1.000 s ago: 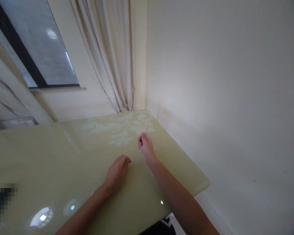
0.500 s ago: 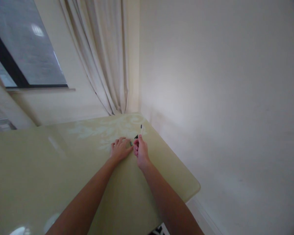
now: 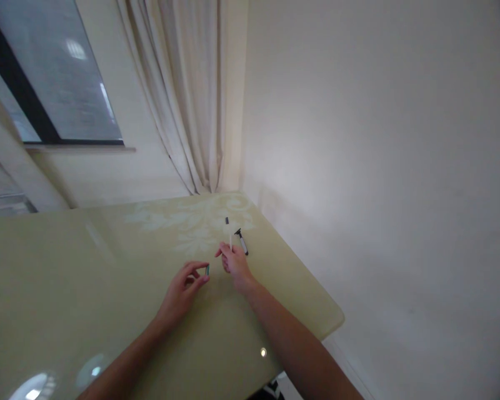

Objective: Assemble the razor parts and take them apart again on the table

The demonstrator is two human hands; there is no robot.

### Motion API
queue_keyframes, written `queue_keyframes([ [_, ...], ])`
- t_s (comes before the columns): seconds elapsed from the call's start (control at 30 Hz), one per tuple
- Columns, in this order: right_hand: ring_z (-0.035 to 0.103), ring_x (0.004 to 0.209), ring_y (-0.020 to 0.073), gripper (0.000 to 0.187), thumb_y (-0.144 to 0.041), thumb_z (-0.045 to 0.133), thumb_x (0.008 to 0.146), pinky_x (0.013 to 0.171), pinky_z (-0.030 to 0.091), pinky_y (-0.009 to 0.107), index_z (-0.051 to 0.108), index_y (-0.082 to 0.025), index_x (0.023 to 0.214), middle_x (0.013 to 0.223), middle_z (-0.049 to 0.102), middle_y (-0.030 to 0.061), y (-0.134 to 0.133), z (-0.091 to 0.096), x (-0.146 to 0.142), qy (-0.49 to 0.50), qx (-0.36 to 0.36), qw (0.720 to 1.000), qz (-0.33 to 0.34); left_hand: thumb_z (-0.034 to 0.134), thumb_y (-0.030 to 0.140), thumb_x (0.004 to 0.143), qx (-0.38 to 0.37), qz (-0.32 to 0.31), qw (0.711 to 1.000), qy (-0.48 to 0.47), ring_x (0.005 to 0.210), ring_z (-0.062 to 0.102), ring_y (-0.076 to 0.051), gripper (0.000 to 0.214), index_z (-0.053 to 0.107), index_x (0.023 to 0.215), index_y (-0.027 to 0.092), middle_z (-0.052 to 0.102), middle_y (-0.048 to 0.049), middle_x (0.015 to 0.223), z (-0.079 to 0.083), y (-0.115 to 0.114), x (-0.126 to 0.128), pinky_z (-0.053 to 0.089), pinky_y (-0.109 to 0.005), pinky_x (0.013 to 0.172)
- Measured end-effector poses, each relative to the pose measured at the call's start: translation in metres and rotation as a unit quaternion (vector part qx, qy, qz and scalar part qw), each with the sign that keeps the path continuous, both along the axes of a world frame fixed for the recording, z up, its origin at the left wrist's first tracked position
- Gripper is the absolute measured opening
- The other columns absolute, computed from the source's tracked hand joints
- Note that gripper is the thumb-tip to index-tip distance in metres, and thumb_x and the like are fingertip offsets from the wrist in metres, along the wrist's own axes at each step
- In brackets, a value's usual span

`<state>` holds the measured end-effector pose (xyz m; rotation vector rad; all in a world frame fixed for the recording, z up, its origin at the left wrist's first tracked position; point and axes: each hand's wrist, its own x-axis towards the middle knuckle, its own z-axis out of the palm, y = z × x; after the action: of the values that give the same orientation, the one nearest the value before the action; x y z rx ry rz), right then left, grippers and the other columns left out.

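Between the thumb and fingertips of my left hand [image 3: 182, 288] is a small dark-and-teal piece [image 3: 207, 270], which looks like a razor cartridge, lifted just over the table. My right hand [image 3: 234, 263] is closed on the lower end of a slim white toothbrush-like stick [image 3: 230, 238] with a dark tip, pointing away from me. The tip is too small to make out clearly. Just beyond my right hand, a razor [image 3: 242, 243] with a black head and a light-and-black handle lies on the table, apart from both hands.
The glossy pale green table [image 3: 87, 289] runs to a rounded corner at the right. A bare wall [image 3: 379, 166] borders its far right side. Curtains [image 3: 191, 100] and a window [image 3: 83, 83] are at the back. Light reflections show on the tabletop.
My left hand has picked the small cartridge-like piece off the table and drawn it nearer. My right hand has moved slightly left and toward me with the white stick, uncovering the razor.
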<state>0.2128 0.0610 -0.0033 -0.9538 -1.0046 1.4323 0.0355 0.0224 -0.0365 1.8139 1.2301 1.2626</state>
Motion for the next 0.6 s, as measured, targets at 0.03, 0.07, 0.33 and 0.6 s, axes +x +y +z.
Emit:
queue_keyframes([
  [0.03, 0.017, 0.041, 0.0054, 0.049, -0.064, 0.07, 0.08, 0.042, 0.01, 0.024, 0.063, -0.017, 0.07, 0.047, 0.027, -0.0125, -0.003, 0.0, -0.002, -0.006, 0.006, 1.0, 0.028, 0.066, 0.049, 0.091, 0.022, 0.02, 1.0, 0.002, 0.079, 0.064, -0.018, 0.035, 0.073, 0.114, 0.025, 0.067, -0.0051, 0.102, 0.002, -0.01, -0.006, 0.057, -0.032, 0.073],
  [0.07, 0.017, 0.042, 0.0054, 0.049, -0.065, 0.069, 0.08, 0.042, 0.01, 0.025, 0.064, -0.016, 0.072, 0.047, 0.027, -0.0125, -0.007, 0.0, -0.004, -0.012, 0.011, 0.998, 0.053, 0.067, 0.049, 0.091, 0.047, 0.043, 0.998, 0.013, 0.077, 0.062, -0.017, 0.034, 0.073, 0.115, 0.025, 0.067, -0.0046, 0.1, 0.005, -0.018, -0.01, 0.057, -0.031, 0.071],
  [0.33, 0.02, 0.042, 0.0058, 0.043, -0.058, 0.074, 0.081, 0.044, 0.011, 0.027, 0.072, -0.015, 0.079, 0.046, 0.03, -0.0116, -0.026, 0.012, -0.008, -0.06, 0.044, 0.988, 0.132, 0.067, 0.048, 0.093, 0.175, 0.111, 0.976, 0.074, 0.07, 0.056, -0.015, 0.033, 0.07, 0.116, 0.024, 0.066, -0.0037, 0.095, 0.027, -0.022, -0.014, 0.054, -0.029, 0.067],
  [0.6, 0.023, 0.045, 0.0053, 0.037, -0.049, 0.084, 0.073, 0.047, 0.012, 0.026, 0.069, -0.015, 0.076, 0.05, 0.036, -0.0105, -0.031, 0.016, -0.007, -0.032, 0.029, 0.983, 0.177, 0.069, 0.045, 0.093, 0.192, 0.089, 0.975, 0.066, 0.074, 0.057, -0.015, 0.033, 0.069, 0.12, 0.025, 0.065, -0.004, 0.099, 0.032, -0.029, -0.008, 0.055, -0.029, 0.071],
])
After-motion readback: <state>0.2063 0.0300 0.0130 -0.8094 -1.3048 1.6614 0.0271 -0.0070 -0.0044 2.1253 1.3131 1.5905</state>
